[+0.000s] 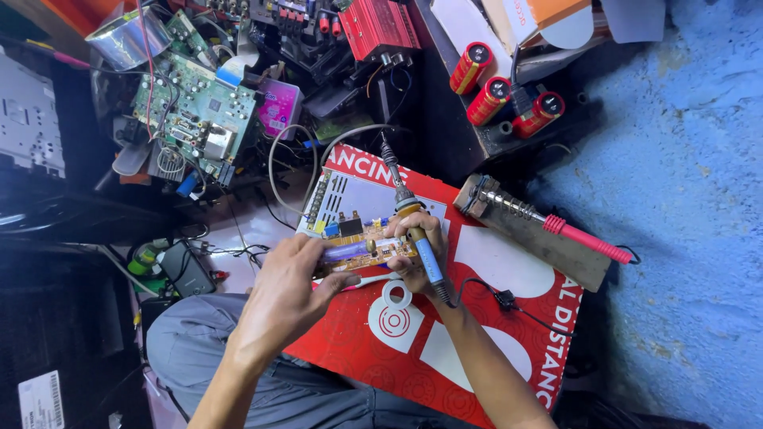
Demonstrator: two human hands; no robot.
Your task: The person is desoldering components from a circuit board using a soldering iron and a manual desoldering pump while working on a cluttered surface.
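Note:
My left hand (290, 286) grips the near edge of a small tan circuit board (359, 238) with black and blue parts on it, held over a red and white printed sheet (413, 334). My right hand (421, 258) is wrapped around a blue-handled soldering iron (413, 226). The iron's tip points away from me, past the board's far edge. A black cord (509, 306) runs from the iron's handle across the sheet.
A second iron with a red handle (576, 236) rests on a wooden block (532, 230) to the right. A green circuit board (195, 115) and tangled wires lie at upper left. Three red capacitors (493, 95) stand at the back. A blue wall (683, 199) is on the right.

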